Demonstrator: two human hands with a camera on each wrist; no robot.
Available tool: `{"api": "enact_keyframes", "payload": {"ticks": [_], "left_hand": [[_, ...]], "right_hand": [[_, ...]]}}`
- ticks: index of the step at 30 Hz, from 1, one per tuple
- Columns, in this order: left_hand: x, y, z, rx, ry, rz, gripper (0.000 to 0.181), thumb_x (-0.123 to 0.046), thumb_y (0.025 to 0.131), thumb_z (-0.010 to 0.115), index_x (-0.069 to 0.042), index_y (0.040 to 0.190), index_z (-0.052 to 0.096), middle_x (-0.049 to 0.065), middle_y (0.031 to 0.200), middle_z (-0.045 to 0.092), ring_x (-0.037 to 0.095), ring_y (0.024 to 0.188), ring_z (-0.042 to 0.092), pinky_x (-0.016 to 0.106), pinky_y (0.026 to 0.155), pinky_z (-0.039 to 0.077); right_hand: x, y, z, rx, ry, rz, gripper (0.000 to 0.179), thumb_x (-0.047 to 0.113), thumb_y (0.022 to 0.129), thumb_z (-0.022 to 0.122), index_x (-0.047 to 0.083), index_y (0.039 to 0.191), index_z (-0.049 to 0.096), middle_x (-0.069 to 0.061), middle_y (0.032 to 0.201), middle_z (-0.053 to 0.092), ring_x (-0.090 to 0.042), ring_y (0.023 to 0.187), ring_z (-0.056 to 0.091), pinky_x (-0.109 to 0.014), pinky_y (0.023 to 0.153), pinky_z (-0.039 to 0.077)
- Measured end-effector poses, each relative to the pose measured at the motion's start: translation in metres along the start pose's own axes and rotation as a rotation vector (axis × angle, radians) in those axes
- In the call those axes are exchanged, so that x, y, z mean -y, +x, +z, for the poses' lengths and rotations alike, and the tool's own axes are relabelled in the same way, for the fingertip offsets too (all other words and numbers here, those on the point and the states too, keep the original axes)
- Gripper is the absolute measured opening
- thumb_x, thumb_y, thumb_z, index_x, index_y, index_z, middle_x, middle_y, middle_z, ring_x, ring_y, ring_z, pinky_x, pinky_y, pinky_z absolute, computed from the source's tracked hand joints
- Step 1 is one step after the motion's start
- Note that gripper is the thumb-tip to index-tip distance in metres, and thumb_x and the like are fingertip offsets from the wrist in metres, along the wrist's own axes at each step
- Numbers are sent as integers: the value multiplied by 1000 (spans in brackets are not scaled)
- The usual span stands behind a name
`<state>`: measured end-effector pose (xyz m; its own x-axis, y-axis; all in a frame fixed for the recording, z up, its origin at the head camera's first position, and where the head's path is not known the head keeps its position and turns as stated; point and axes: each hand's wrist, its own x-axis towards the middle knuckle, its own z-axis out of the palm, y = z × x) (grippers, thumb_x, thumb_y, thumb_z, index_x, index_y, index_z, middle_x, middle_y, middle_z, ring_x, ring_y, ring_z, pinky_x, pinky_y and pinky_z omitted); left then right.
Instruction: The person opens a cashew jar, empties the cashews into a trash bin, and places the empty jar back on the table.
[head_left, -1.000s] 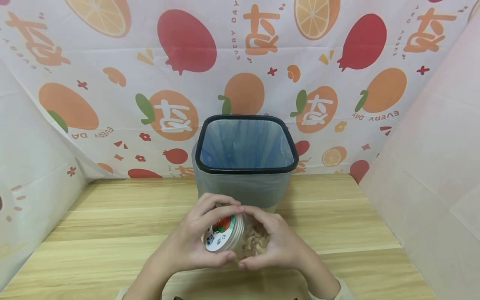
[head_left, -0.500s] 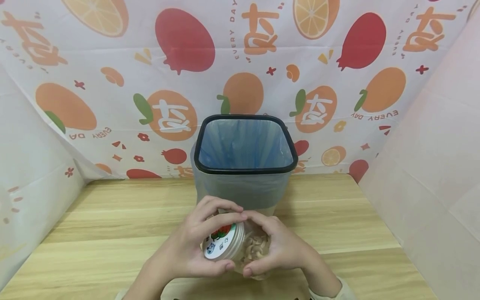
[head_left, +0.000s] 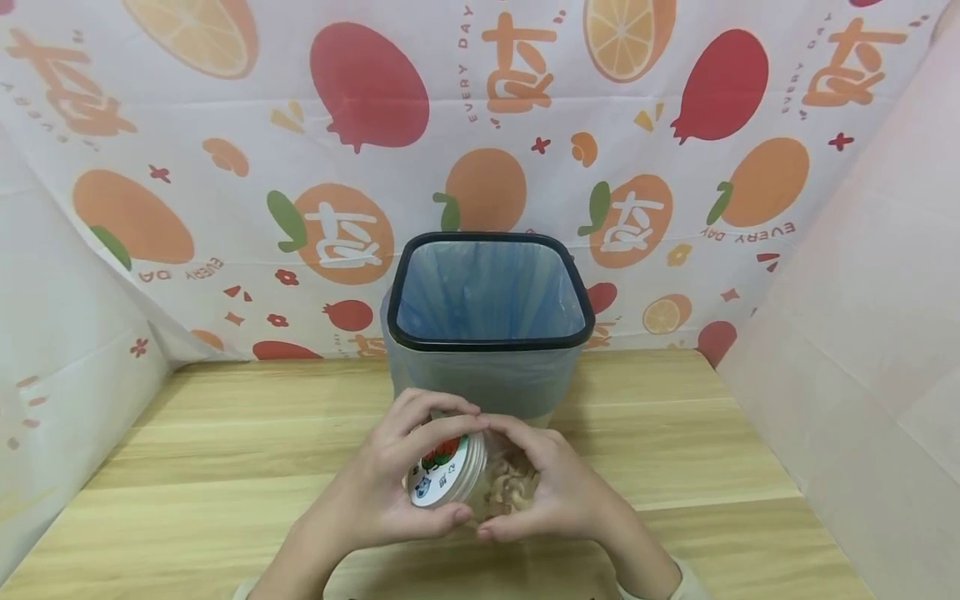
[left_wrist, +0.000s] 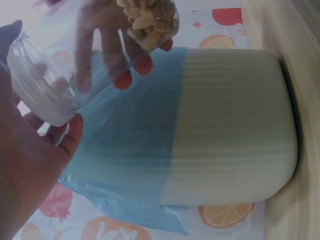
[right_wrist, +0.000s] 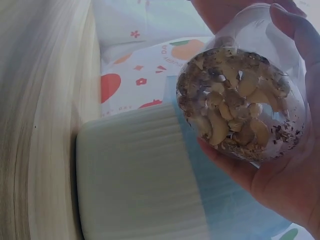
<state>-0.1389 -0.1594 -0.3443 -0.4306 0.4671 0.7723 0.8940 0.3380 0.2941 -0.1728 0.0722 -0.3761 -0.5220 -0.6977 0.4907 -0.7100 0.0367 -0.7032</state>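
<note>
A clear plastic jar (head_left: 491, 483) is held between both hands above the table, tilted with its lid toward the left. My left hand (head_left: 378, 479) grips the lid (head_left: 441, 479), which carries a white label with a red and green picture. Around the jar's body curls my right hand (head_left: 566, 492), thumb in front and fingers behind. Cashews (right_wrist: 230, 107) lie inside at the base end, with dark crumbs among them in the right wrist view. From the left wrist view, the right fingers (left_wrist: 112, 55) show through the clear wall.
Directly beyond the hands stands a pale bin (head_left: 480, 375) with a black rim and a blue liner (head_left: 491, 287). It sits on a light wooden table (head_left: 247, 467). A fruit-print cloth (head_left: 255, 192) hangs behind and along both sides.
Both hands and the jar dipped slightly half a second ago and are raised again now. The left hand keeps its grip on the lid, the right on the body.
</note>
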Motion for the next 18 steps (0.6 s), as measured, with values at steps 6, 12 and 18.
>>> {"api": "enact_keyframes", "payload": {"ticks": [6,12,18], "left_hand": [[-4,4,-2,17,-28,69,61,-54,89,67,-13,133,62,9,128,59,23,115,51,32,92,46],[-6,5,-2,5,-43,95,57,-52,89,67,-13,131,63,9,125,60,23,113,51,31,90,45],[-1,2,-1,-12,-7,48,57,-52,88,68,-12,129,63,6,123,60,21,111,51,29,90,46]], "right_hand": [[-3,-3,-6,73,105,-8,91,28,72,91,19,148,42,1,133,61,-19,116,63,-36,99,52],[-4,-3,-7,104,126,-30,89,26,72,91,17,147,43,-1,132,62,-20,114,63,-37,99,52],[0,-1,-2,35,33,9,90,30,72,91,22,147,42,3,135,59,-16,117,62,-35,100,51]]}}
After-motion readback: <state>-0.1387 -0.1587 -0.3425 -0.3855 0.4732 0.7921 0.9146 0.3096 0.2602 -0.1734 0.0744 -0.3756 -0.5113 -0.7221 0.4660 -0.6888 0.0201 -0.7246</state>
